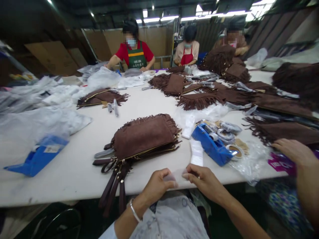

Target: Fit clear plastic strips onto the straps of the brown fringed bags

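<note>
The white table [79, 132] bears brown fringed bags [144, 136] (some stacked), crumpled plastic [258, 162] and a blue tape dispenser [211, 146].

Pale patterned clothing [171, 219] accompanies a silvery bangle [135, 211].

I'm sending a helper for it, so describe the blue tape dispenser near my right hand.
On the white table, find the stack of brown fringed bags in the middle. Right of it, beyond the right hand, sits the blue tape dispenser. Unlike the blue object at far left, it has tape rolls crowded beside it.
</note>
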